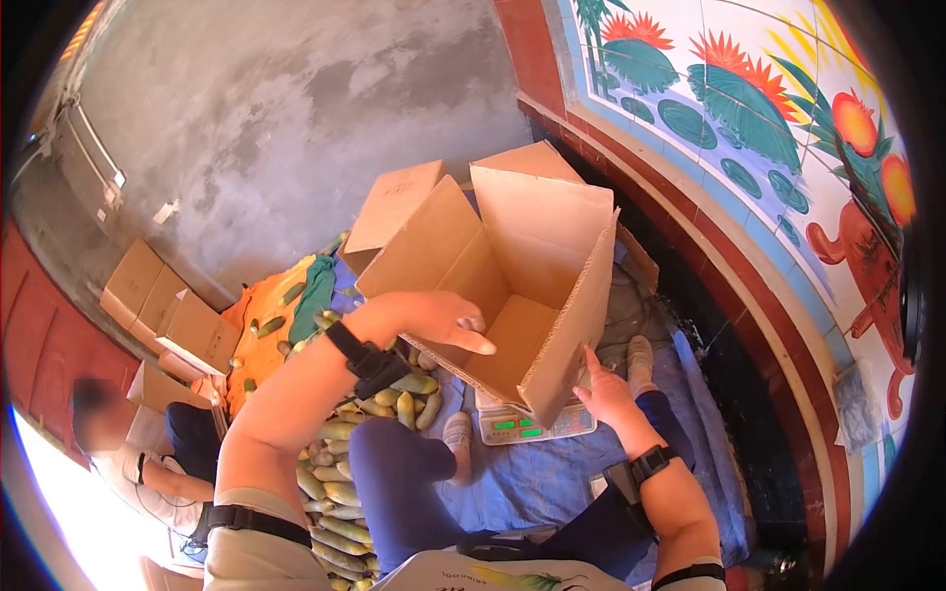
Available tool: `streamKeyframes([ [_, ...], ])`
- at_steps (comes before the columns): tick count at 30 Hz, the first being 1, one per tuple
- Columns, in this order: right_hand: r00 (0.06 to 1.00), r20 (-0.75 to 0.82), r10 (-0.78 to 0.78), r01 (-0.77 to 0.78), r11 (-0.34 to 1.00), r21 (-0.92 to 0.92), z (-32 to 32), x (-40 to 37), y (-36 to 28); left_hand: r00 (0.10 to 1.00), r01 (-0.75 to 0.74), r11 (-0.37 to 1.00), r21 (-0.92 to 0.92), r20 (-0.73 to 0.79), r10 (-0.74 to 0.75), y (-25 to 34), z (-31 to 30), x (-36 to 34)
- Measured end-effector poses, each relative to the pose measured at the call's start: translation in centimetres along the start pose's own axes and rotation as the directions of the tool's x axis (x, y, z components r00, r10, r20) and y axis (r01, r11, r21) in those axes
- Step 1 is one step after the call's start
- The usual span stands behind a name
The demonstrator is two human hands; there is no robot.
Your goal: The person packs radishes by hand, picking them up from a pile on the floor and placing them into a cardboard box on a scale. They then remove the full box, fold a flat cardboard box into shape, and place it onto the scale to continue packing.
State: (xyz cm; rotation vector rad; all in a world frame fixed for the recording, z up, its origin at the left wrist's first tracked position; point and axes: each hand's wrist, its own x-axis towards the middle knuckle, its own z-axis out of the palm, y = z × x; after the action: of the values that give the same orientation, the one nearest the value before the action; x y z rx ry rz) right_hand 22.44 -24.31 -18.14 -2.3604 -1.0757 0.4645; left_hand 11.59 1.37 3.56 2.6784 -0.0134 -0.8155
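Observation:
A large open cardboard box (522, 325) stands on a digital scale (512, 426) with green lit digits, its flaps raised. My left hand (448, 320) reaches over the box's near left side, thumb stretched out toward the interior and the other fingers loosely bent. Nothing shows in its grasp. My right hand (608, 394) is at the near right corner, with the index finger pointing up along the outer cardboard and the thumb apart. The box's visible bottom is bare cardboard. Beneath my left forearm lie many green-yellow cucumber-like vegetables (340, 492).
Behind the box stands another carton (394, 207). More cartons (163, 300) are stacked at the left, near a seated person (168, 483). An orange cloth (271, 310) holds a few vegetables, and a blue sheet (507, 488) covers the floor. A painted tiled wall (690, 118) borders the right.

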Motion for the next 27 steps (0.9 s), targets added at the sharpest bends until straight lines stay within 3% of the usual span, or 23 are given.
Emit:
streamKeyframes([
  [3,1.0,-0.016,0.007,-0.007,1.0,0.01,0.1,0.1,0.3,0.989,0.143,0.985,-0.1,0.044,-0.139,-2.1,0.2,-2.1],
  [8,0.997,-0.069,0.021,-0.016,0.997,0.07,0.3,0.6,1.1,0.997,0.073,0.994,-0.076,-0.016,-0.074,-3.9,2.4,-3.1],
  [10,0.996,-0.054,0.075,-0.068,0.991,0.119,-0.3,0.6,1.1,0.956,0.132,0.948,0.29,-0.29,-0.045,-3.9,3.6,-2.5],
  [11,0.994,-0.095,0.058,-0.045,0.99,0.135,0.1,0.8,1.7,0.92,0.19,0.95,0.249,-0.383,-0.084,-3.8,4.3,-2.2],
  [12,0.994,-0.093,0.059,-0.046,0.99,0.134,-0.1,0.6,1.5,0.92,0.19,0.95,0.246,-0.382,-0.085,-3.4,4.5,-2.2],
  [14,0.985,-0.152,0.087,-0.059,0.982,0.181,-0.8,0.3,1.1,0.892,0.104,0.944,0.312,-0.449,0.05,-2.8,4.7,-2.1],
  [18,0.976,-0.179,0.12,-0.075,0.968,0.239,-0.7,0.6,1.7,0.867,0.023,0.945,0.325,-0.478,0.143,0.6,5.1,-1.9],
  [20,0.966,-0.214,0.144,-0.042,0.907,0.419,-0.3,0.8,2.4,0.828,-0.099,0.944,0.314,-0.501,0.253,1.9,5.8,-1.1],
  [22,0.962,-0.222,0.16,-0.069,0.928,0.366,0.9,1.5,4.4,0.796,-0.143,0.95,0.279,-0.538,0.278,2.4,6.8,-0.3],
  [24,0.915,-0.392,0.098,0.058,0.928,0.367,1.5,1.9,5.2,0.755,-0.204,0.945,0.257,-0.574,0.319,3.2,7.4,0.0],
  [25,0.916,-0.39,0.094,0.059,0.93,0.364,1.2,1.7,4.8,0.753,-0.203,0.946,0.253,-0.577,0.316,3.6,7.7,0.0],
  [27,0.897,-0.414,0.158,0.113,0.822,0.558,0.0,0.9,3.7,0.712,-0.192,0.945,0.267,-0.625,0.321,4.3,8.0,-0.1],
])
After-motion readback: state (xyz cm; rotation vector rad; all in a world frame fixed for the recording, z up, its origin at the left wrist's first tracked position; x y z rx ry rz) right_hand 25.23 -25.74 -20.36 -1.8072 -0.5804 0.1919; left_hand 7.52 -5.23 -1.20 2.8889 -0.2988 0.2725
